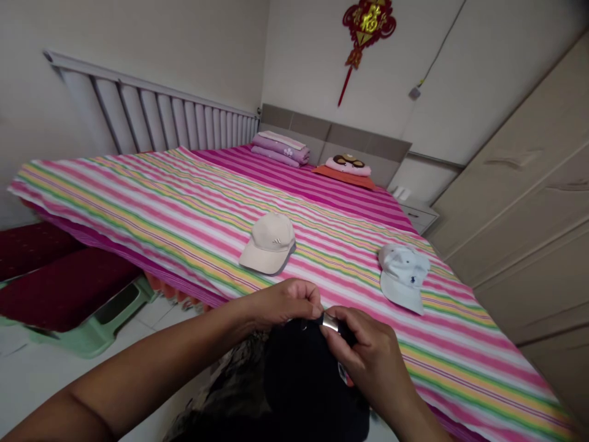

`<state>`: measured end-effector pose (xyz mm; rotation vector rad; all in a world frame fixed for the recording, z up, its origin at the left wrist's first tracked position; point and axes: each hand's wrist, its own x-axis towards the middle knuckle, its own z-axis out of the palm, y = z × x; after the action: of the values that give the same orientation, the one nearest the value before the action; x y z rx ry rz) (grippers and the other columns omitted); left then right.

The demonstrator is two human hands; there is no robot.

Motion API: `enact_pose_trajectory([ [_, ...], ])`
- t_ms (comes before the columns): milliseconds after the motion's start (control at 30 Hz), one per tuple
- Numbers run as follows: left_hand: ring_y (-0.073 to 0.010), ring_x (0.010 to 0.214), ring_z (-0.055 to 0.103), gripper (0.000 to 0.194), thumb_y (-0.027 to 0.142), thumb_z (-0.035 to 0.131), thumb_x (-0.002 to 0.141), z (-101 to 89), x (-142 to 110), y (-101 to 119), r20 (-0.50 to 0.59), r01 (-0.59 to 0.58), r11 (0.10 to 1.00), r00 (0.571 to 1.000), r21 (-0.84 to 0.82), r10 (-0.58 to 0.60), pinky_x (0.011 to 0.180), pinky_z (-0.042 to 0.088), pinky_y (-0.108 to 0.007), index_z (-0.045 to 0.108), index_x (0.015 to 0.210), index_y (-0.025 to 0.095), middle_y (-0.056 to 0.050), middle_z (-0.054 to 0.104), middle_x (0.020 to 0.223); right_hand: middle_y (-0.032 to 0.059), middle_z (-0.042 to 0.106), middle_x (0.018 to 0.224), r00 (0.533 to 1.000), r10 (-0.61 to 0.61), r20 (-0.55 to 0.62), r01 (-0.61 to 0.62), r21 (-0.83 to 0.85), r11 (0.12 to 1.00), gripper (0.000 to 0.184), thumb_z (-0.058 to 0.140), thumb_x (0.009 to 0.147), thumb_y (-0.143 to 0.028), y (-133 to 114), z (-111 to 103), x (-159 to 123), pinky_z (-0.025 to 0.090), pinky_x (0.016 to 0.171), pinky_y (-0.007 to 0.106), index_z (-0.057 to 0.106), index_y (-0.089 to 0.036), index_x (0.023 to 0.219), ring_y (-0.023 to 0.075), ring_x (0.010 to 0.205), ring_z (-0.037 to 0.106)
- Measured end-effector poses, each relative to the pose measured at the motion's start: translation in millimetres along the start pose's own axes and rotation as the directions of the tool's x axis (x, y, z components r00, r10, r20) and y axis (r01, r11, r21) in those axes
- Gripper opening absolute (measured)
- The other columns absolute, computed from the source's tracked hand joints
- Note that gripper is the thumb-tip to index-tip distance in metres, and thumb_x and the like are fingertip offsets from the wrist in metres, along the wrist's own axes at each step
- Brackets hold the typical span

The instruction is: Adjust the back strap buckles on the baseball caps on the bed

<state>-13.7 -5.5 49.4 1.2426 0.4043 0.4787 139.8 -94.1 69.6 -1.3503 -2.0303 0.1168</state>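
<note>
Striped bedspread (193, 209) ahead — both hands low, left hand (283, 302) and right hand (368, 356) pinching a dark cap (304, 380) at its silver buckle (330, 321) between fingertips; beige cap (270, 242) and white cap (404, 275) lie beyond the fingers.

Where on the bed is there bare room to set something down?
Free: the striped sheet left of the beige cap, and the strip between it and the white cap. Crowded: the headboard end with folded bedding and pillow.
</note>
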Motion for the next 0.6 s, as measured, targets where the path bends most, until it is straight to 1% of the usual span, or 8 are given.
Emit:
enact_pose_trajectory([
  [100, -0.0041, 0.046, 0.034, 0.018, 0.025, 0.061, 0.063, 0.6, -1.2, 1.7, -0.001, 0.004, 1.0, 1.0, 0.006, -0.004, 0.044, 0.022, -0.017, 0.046, 0.066, 0.015, 0.004, 0.046, 0.058, 0.0004, 0.062, 0.066, 1.0, 0.014, 0.006, -0.014, 0.01, 1.0, 0.008, 0.053, 0.077, -0.02, -0.9, -2.6, -0.4, 0.043, 0.055, 0.021, 0.057, -0.018, 0.084, 0.0123, 0.056, 0.057],
  [233, -0.0039, 0.046, 0.034, 0.025, 0.033, 0.064, 0.064, -0.2, -2.2, 4.5, -0.024, -0.015, 0.999, 1.0, 0.046, 0.016, 0.044, 0.022, -0.017, 0.047, 0.07, 0.015, 0.005, 0.044, 0.056, 0.0016, 0.064, 0.071, 0.996, 0.084, 0.019, -0.084, 0.041, 0.996, 0.011, 0.054, 0.078, -0.024, -3.3, -4.8, 1.8, 0.044, 0.057, 0.022, 0.058, -0.019, 0.087, 0.014, 0.062, 0.059],
  [367, -0.0037, 0.048, 0.035, 0.027, 0.034, 0.064, 0.064, -1.4, -4.2, 6.7, 0.033, -0.041, 0.997, 0.999, 0.065, 0.039, 0.045, 0.023, -0.017, 0.048, 0.071, 0.013, 0.004, 0.045, 0.058, 0.0021, 0.066, 0.079, 0.999, 0.043, 0.034, -0.046, 0.085, 0.995, 0.024, 0.059, 0.076, -0.025, -6.3, -4.8, 1.2, 0.046, 0.061, 0.022, 0.057, -0.02, 0.1, 0.0144, 0.068, 0.061],
  [467, -0.004, 0.051, 0.034, 0.024, 0.031, 0.064, 0.065, -2.3, -5.2, 6.3, 0.054, -0.068, 0.993, 0.997, 0.093, 0.063, 0.047, 0.024, -0.017, 0.049, 0.07, 0.013, 0.004, 0.045, 0.06, 0.0031, 0.067, 0.079, 0.999, 0.033, 0.023, -0.035, 0.089, 0.995, 0.019, 0.056, 0.078, -0.024, -5.5, -3.0, -1.7, 0.047, 0.062, 0.023, 0.059, -0.02, 0.097, 0.0152, 0.07, 0.062],
  [600, -0.0042, 0.049, 0.033, 0.022, 0.03, 0.063, 0.064, -2.9, -4.9, 3.9, 0.027, -0.029, 0.995, 0.999, 0.094, 0.027, 0.046, 0.023, -0.017, 0.047, 0.067, 0.015, 0.005, 0.043, 0.058, 0.0052, 0.067, 0.081, 0.999, 0.021, 0.03, -0.023, 0.071, 0.997, 0.021, 0.054, 0.079, -0.026, -2.0, -1.9, -4.2, 0.047, 0.062, 0.026, 0.059, -0.021, 0.099, 0.0175, 0.071, 0.062],
])
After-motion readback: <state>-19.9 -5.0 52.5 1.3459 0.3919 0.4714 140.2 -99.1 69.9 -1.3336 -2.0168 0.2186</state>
